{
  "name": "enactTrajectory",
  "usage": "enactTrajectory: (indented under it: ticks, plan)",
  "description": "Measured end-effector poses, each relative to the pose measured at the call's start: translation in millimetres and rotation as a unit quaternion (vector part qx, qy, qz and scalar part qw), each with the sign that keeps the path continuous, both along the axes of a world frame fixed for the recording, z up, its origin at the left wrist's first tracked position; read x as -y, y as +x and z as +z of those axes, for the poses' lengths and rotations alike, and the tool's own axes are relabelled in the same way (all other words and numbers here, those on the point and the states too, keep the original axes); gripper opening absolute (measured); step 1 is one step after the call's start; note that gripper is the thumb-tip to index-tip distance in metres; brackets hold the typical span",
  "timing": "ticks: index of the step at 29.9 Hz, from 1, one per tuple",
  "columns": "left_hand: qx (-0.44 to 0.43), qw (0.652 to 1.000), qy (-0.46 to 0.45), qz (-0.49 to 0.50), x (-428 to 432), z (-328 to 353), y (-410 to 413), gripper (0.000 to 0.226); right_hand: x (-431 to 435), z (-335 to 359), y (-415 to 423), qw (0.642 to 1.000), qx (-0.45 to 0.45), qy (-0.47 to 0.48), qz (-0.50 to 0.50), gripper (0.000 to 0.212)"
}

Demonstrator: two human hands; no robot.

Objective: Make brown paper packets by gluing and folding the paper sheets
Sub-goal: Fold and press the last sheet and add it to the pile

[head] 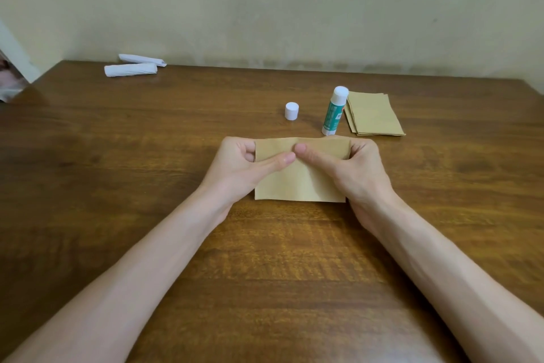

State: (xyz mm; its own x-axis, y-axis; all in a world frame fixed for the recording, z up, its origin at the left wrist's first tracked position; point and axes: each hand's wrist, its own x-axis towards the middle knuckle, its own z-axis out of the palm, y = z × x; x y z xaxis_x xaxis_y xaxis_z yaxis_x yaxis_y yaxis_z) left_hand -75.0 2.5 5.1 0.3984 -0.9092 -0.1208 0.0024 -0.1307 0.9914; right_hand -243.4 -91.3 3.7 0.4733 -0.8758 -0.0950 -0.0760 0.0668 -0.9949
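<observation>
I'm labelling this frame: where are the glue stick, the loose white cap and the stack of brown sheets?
glue stick [333, 114]: head view, on its green label.
cap [291, 111]: head view, on its white side.
stack of brown sheets [375, 114]: head view, middle of the top sheet.

There was one folded sheet, one glue stick and one cap. Two white rolls lay there, and one stack, its sheets uncountable.

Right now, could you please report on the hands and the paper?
The sheet pinched by left hand and right hand, thumbs meeting. Behind, glue stick stands uncapped, cap beside it. Nothing in the way.
</observation>
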Motion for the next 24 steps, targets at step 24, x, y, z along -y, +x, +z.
enactTrajectory:
  ticks: [24]
  plan:
    - [0.028, 0.997, 0.066, -0.028, 2.6, 9.2, 25.9, 0.017, 21.8, 8.9, -18.5, 0.998, -0.032, 0.022, 0.042, 0.018]
